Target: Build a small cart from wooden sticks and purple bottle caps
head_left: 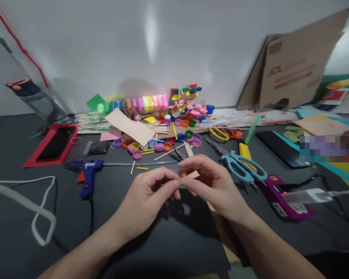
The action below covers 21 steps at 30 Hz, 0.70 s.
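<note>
Between my fingertips is a small strip of pale tan card or thin wood point(191, 177); which of the two I cannot tell. My left hand point(155, 193) pinches its left end between thumb and fingers. Curled round its other side, my right hand point(213, 184) has the thumb along the lower edge. The strip's right tip sticks out above the right thumb. Just beyond my hands lie small dark-handled pliers or snips point(178, 155), partly hidden. Farther off, a wider tan piece point(130, 127) leans over bottle caps point(137, 154) of several colours.
A blue hot glue gun point(88, 174) lies left, its cord running toward me. Blue-handled scissors point(244, 166) and a purple power strip point(285, 201) are at right. Cardboard point(296, 66) leans on the wall; a water bottle point(35, 99) stands back left. A dark phone point(282, 148) lies right.
</note>
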Available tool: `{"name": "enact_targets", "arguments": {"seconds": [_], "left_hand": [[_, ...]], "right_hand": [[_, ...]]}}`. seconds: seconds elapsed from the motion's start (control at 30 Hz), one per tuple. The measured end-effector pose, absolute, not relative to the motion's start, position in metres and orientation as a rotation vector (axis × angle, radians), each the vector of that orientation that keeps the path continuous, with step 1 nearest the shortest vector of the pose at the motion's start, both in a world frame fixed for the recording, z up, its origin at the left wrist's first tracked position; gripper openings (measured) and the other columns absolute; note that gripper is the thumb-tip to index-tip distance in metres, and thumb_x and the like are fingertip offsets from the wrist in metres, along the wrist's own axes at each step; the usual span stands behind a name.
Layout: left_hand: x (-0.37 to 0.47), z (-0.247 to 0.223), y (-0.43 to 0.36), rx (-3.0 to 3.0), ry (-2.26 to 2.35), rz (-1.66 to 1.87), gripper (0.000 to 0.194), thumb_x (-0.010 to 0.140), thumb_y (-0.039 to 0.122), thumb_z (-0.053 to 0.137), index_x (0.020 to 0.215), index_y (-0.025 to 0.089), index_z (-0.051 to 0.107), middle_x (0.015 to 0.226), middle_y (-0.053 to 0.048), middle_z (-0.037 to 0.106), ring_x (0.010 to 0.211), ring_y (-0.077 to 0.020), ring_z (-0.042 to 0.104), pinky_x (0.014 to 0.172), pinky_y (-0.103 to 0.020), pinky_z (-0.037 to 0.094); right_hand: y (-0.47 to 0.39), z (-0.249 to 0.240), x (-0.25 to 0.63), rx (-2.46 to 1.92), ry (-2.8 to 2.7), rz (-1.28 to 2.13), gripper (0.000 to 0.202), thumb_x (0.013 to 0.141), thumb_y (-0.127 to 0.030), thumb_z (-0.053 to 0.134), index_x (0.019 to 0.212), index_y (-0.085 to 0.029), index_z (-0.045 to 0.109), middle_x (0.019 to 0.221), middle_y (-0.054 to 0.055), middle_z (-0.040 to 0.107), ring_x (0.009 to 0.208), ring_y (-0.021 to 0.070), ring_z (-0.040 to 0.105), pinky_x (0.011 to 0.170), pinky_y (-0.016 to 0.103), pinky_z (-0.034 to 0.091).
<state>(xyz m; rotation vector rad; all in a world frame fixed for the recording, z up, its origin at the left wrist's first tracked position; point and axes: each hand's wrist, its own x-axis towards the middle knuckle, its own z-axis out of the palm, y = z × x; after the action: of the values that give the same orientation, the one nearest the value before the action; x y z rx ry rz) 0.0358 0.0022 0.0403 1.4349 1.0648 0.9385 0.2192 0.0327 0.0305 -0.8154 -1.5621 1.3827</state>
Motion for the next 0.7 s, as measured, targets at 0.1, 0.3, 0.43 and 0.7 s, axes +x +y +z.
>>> {"name": "enact_targets", "arguments": {"seconds": [0.1, 0.3, 0.43, 0.7], "left_hand": [[0.0372, 0.0374, 0.0054, 1.106, 0.827, 0.854, 0.028, 0.096, 0.039, 0.056, 0.08, 0.018, 0.061, 0.064, 0.003, 0.061, 0.049, -0.0065, 0.045, 0.05, -0.02, 0.035], [0.0398, 0.0313, 0.0064, 1.024, 0.784, 0.879, 0.027, 0.095, 0.039, 0.058, 0.081, 0.017, 0.061, 0.063, 0.003, 0.059, 0.049, -0.0054, 0.045, 0.05, -0.019, 0.035], [0.0407, 0.0328, 0.0049, 1.092, 0.865, 0.881, 0.026, 0.096, 0.04, 0.057, 0.086, 0.017, 0.061, 0.063, 0.004, 0.059, 0.051, -0.0064, 0.046, 0.052, -0.019, 0.037], [0.0401, 0.0379, 0.0027, 1.321, 1.036, 0.999, 0.016, 0.095, 0.031, 0.059, 0.091, 0.018, 0.067, 0.081, 0.002, 0.065, 0.072, -0.0085, 0.054, 0.068, -0.018, 0.043]], "right_hand": [[0.0335, 0.0281, 0.2244, -0.742, -1.598, 1.327, 0.013, 0.086, -0.02, 0.074, 0.098, -0.024, 0.074, 0.089, 0.002, 0.067, 0.066, 0.0096, 0.06, 0.057, 0.02, 0.049], [0.0322, 0.0271, 0.2211, -0.722, -1.588, 1.246, 0.007, 0.086, -0.02, 0.075, 0.091, -0.024, 0.077, 0.079, -0.001, 0.068, 0.058, 0.0081, 0.056, 0.053, 0.021, 0.045], [0.0316, 0.0237, 0.2185, -0.783, -1.645, 1.061, 0.003, 0.087, -0.02, 0.074, 0.085, -0.023, 0.075, 0.074, -0.002, 0.068, 0.061, 0.0092, 0.056, 0.057, 0.022, 0.044], [0.0339, 0.0316, 0.2213, -0.733, -1.823, 0.98, 0.017, 0.092, -0.017, 0.063, 0.075, -0.019, 0.066, 0.067, -0.003, 0.06, 0.061, 0.0097, 0.053, 0.061, 0.023, 0.041]]}}
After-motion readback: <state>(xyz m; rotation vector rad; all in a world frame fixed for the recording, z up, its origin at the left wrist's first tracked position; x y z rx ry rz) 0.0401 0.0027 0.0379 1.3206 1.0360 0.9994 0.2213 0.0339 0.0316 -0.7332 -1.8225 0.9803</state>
